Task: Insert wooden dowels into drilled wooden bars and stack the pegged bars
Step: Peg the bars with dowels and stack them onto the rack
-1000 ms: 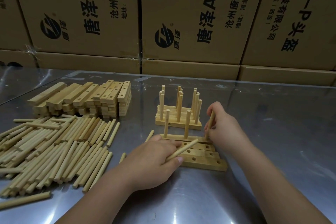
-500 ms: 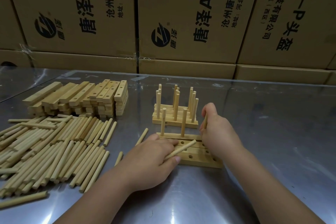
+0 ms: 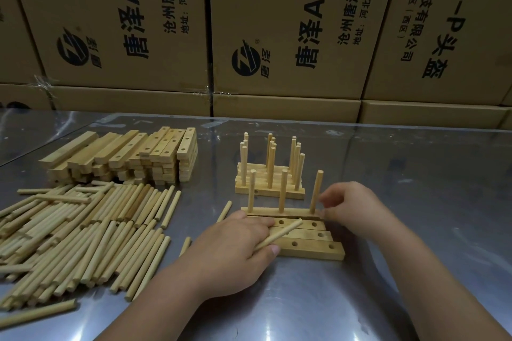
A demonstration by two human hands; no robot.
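The third dowel (image 3: 316, 191) now stands upright in the right end hole of a bar (image 3: 267, 212), where a second ago the right hand (image 3: 353, 209) covered it; that hand still pinches it low down. Just in front of the bar, the left hand (image 3: 235, 250) grips a spare dowel (image 3: 279, 234) over three empty bars (image 3: 313, 247). The bar looks full, ready for the stack (image 3: 270, 192) just behind it.

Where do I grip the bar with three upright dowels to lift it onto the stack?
Probably pinch the pegged bar at its two short ends, coming in from left and right. Its upright dowels block a top grasp, and drilled bars lie against its near side.
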